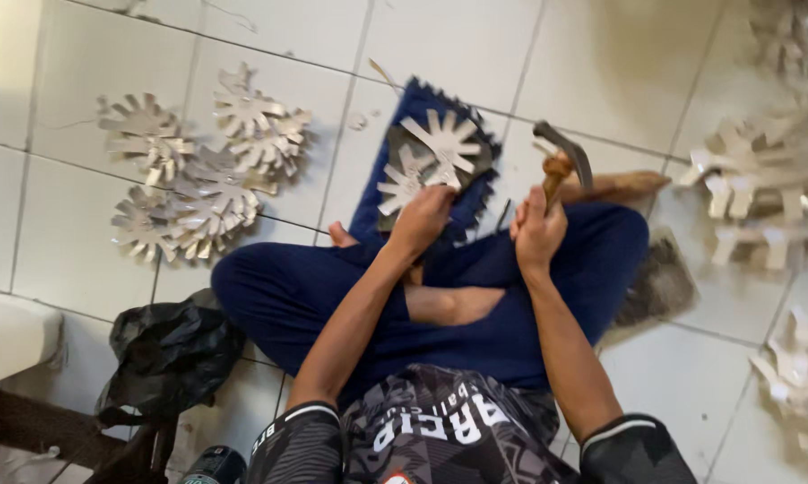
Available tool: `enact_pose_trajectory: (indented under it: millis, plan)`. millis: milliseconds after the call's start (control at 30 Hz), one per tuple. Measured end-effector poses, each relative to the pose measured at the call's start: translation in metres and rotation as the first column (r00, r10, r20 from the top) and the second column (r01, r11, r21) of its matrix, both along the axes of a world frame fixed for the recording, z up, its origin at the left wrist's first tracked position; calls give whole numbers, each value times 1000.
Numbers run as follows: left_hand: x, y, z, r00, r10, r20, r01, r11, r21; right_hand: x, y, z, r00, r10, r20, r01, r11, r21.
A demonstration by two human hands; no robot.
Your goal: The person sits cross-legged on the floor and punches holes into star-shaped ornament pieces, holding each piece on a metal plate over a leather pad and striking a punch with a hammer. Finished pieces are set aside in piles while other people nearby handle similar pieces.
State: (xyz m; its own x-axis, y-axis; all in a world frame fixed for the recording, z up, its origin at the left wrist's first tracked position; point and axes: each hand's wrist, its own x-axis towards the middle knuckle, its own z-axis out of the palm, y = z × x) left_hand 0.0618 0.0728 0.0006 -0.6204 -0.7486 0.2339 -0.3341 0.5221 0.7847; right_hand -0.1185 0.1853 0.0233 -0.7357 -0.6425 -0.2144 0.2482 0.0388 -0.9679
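Right hand [536, 231]: closed around the wooden handle of a hammer [565, 161], dark metal head raised above the work, slightly blurred.

Left hand [422, 218]: fingers curled down onto the near edge of the star-shaped metal pieces [435, 152], pinning them; what lies between the fingers cannot be made out.

Star-shaped metal pieces: two or three flat, pale silvery sheet cut-outs with radiating blunt spokes, overlapping, lying on a dark grey block [395, 148] on the floor in front of the crossed legs.

Blue cloth [381, 193]: dark, with a zigzag edge, spread under the block.

Finished-looking stock: a stack of spoked pieces [198, 170] lies well to the left on the floor, overlapping loosely, thin and matte-bright. More of the same kind lie at the right, the right-hand heap [762, 188], blurred. Judged from these piles, a good many pieces are already worked; the few on the block are those in hand, and how many remain cannot be told.

Floor [90, 72]: glossy off-white tiles with dark grout lines.

Black plastic bag [166, 354]: crumpled, beside the left knee.

Grey rag [659, 282]: rough-textured, beside the right leg.
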Motion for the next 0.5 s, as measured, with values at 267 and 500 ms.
enact_pose_trajectory:
  millis: [267,500]
  plan:
    - [-88,17,-35,820,-402,408,561,708,-430,-4,3,-4,998,-37,52,39,998,-55]
    - [-98,2,-30,604,-526,599,797,415,-438,-5,2,-6,997,-36,73,43,995,-92]
